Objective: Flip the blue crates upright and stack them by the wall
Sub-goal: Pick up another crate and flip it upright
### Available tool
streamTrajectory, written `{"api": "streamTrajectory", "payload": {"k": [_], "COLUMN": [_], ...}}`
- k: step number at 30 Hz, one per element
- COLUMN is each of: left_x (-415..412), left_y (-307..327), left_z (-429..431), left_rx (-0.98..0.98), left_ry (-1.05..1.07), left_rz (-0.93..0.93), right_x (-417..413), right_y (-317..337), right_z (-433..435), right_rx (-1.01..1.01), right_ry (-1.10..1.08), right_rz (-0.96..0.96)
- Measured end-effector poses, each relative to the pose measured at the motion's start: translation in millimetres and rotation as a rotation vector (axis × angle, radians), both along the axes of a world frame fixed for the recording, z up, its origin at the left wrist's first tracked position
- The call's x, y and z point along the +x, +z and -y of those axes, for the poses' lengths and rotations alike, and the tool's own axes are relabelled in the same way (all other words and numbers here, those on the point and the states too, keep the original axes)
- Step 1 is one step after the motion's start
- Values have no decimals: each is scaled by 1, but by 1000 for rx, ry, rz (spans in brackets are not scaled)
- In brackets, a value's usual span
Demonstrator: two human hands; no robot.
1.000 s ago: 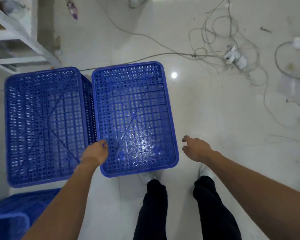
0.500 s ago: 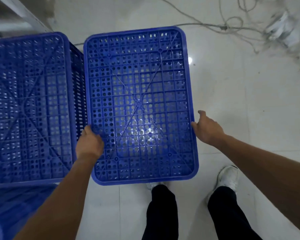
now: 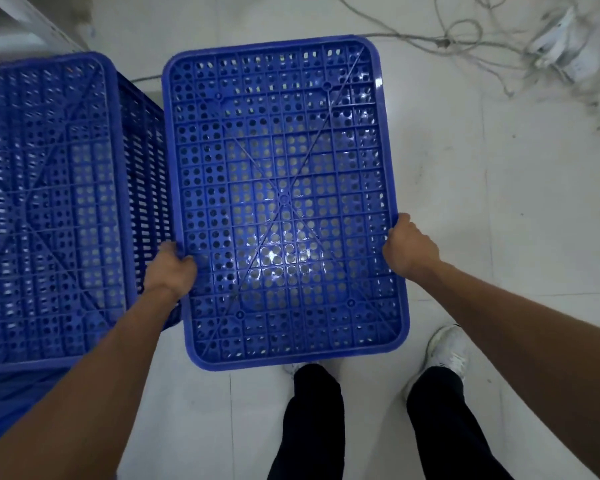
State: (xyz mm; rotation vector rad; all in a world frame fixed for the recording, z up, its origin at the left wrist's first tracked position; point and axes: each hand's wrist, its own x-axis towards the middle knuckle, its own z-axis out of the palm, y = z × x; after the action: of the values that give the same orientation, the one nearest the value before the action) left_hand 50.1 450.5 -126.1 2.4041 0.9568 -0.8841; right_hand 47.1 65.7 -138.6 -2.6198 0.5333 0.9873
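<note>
A blue perforated crate [image 3: 281,174] lies upside down on the white floor right in front of me, its ribbed bottom facing up. My left hand [image 3: 169,270] grips its left long edge, fingers curled over the side. My right hand [image 3: 409,249] grips the right long edge at the same height. A second blue crate [image 3: 49,202], also bottom up, sits close beside it on the left. Part of a third blue crate [image 3: 4,403] shows at the lower left under my forearm.
Tangled grey cables [image 3: 465,32] and a white power strip [image 3: 561,46] lie on the floor at the far right. A white shelf frame [image 3: 32,22] stands at the top left. My feet in white shoes [image 3: 447,355] stand just behind the crate.
Both hands went from reaching toward the crate to gripping its two long edges. The view has dropped closer over the crate.
</note>
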Motion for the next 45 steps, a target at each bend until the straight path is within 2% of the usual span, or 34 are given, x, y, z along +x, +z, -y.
{"api": "streamTrajectory", "payload": {"k": [13,26,41,45], "left_x": [-21,-23,-1,0], "left_y": [20,10,1,11], "left_z": [127,255,331,336], "left_rx": [-144,-211,-303,-312], "left_ry": [-58,7,144,136], "left_rz": [121,102,87,69], "right_x": [-11,-19,-21,-31], "right_y": [2,3,12,21], "right_z": [139,266,335,343], "right_rx": [-6,-33,-95,-76], "right_ry": [-84,-121,-206,-223], "right_rz": [-36,-31,-45,6]}}
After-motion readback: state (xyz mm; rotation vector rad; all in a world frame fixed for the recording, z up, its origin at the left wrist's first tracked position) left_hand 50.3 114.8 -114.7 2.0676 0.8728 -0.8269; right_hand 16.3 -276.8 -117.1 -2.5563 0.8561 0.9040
